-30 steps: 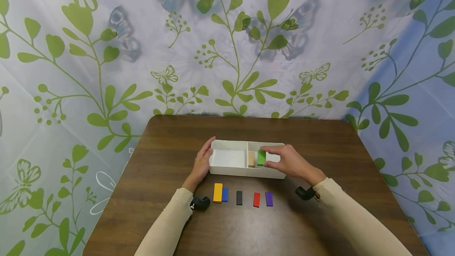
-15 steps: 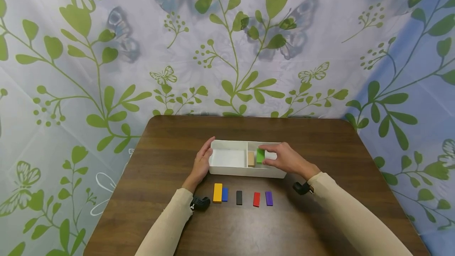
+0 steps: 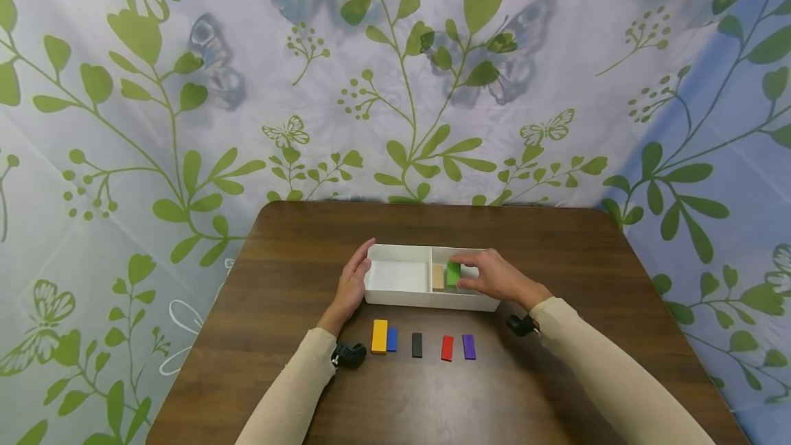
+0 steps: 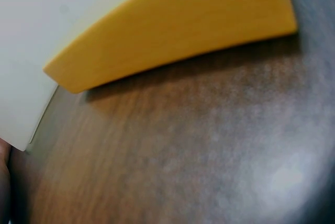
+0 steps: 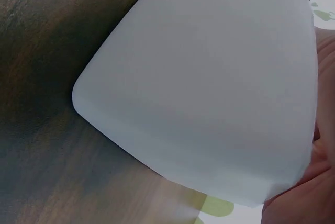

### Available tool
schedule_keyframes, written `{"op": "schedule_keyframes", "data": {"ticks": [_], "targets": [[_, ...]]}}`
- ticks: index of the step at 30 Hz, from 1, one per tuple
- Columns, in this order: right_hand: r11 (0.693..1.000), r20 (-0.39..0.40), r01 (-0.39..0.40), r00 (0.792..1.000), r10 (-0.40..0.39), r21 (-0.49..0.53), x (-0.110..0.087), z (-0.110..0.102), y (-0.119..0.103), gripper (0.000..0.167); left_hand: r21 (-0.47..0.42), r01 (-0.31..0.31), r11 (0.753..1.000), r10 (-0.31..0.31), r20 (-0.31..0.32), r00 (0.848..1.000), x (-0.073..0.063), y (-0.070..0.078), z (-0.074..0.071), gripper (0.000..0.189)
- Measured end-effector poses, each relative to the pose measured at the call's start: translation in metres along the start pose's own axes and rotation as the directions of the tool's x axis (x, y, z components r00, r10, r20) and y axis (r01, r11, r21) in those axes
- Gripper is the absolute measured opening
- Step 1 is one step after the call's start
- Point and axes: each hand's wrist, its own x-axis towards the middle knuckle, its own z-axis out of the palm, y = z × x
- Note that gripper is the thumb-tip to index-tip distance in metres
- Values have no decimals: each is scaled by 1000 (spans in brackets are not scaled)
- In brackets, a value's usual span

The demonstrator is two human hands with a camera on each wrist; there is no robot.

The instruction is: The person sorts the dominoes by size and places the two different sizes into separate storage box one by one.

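Note:
A white box [image 3: 426, 299] with a divider stands on the wooden table. My left hand [image 3: 351, 286] rests along its left end, fingers fairly straight. My right hand [image 3: 499, 279] reaches over the right compartment and pinches a green block [image 3: 454, 274] between thumb and fingers. Beside it, by the divider, sits a tan block [image 3: 438, 277]. In the right wrist view the box wall [image 5: 209, 88] covers most of the picture and hides the block; part of the right hand [image 5: 309, 192] shows at the edge.
In front of the box lie a yellow block [image 3: 380, 336], a blue block [image 3: 392, 340], a black block [image 3: 417, 345], a red block [image 3: 448, 347] and a purple block [image 3: 469, 347]. A patterned cloth [image 3: 395, 88] hangs behind the table [image 3: 556, 239].
My right hand has shifted slightly left with the green block, which sits a little nearer the tan block. The left hand and the box stay about where they were.

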Motion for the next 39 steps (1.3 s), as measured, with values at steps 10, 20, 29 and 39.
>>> {"op": "schedule_keyframes", "data": {"ticks": [10,20,29,39], "targets": [[999,27,-13,1000,14,-34,7,4,-1,54,-8,-3,1000,3,-3,1000,1,0,1,49],[994,69,26,997,-18,-111,13,7,1,53,-24,-11,1000,11,-2,1000,1,1,1,49],[988,96,33,995,-19,-148,20,9,0,54,-13,-6,1000,6,-3,1000,0,2,1,49],[988,112,52,993,-36,-142,23,10,-3,49,-10,2,1000,-2,-7,1000,0,2,1,49]]}}
